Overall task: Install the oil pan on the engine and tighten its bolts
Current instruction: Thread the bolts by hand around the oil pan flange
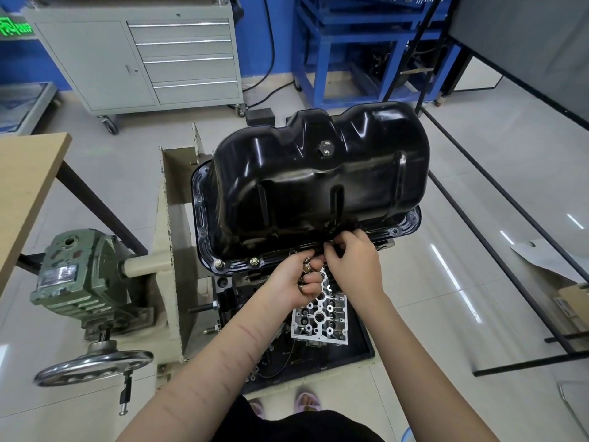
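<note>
1. Oil pan (318, 186) sits on the upturned engine (229, 291); two bolts (236, 262) stand in the flange's near-left corner.
2. Left hand (293, 285) cups loose bolts.
3. Right hand (353, 263), nearer the flange's near edge, pinches at it; whether it holds a bolt, cannot tell.

The right hand (352, 260) hides the oil pan (318, 183) flange beneath its fingers (331, 250); the engine (229, 288) sits mostly hidden under the pan.
</note>
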Demonstrator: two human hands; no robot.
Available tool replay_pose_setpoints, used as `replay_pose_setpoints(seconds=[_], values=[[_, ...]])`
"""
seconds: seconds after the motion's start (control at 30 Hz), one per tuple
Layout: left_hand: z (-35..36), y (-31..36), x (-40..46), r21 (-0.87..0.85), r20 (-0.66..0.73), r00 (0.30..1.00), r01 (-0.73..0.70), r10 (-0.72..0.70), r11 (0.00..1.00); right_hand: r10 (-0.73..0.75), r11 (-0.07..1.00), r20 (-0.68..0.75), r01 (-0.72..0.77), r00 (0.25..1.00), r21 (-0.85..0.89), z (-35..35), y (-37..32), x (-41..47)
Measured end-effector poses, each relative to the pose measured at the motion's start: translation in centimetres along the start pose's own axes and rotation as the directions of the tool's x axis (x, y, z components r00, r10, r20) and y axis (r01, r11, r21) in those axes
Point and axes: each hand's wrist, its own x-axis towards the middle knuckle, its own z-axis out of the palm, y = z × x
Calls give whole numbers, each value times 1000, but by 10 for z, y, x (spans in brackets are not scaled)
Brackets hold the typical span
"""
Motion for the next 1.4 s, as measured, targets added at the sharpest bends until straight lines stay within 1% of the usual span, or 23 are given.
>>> replay_pose_setpoints(seconds=[0.13,0.3,0.37,0.47,0.63,0.8,0.9,1.13,1.3,1.4], values=[[0,0,1,16,2,1000,3,-4,1000,4,1000,12,-4,1000,-3,0,0,0],[0,0,1,5,6,1000,14,-14,1000,-18,994,23,21,1000,-107,-1,-2,3],[0,0,1,2,4,1000,14,-14,1000,-13,993,22,16,1000,-118,-1,-2,4],[0,0,0,4,3,1000,11,-11,1000,2,995,24,1,1000,-96,1,-1,2],[0,0,0,4,8,1000,10,-10,1000,-15,997,5,15,1000,-70,3,0,2],[1,0,0,5,-4,1000,8,-8,1000,-6,998,-4,6,1000,-69,3,3,5],[1,0,0,7,0,1000,7,-7,1000,5,999,-3,-5,1000,-38,4,4,3],[1,0,0,0,-7,1000,12,-12,1000,-13,998,-55,16,998,57,6,6,-4],[1,0,0,-2,-9,1000,14,-14,1000,5,998,-26,-3,1000,62,6,4,1],[0,0,0,3,-10,1000,14,-14,1000,-14,996,-44,18,999,87,7,6,-2]])
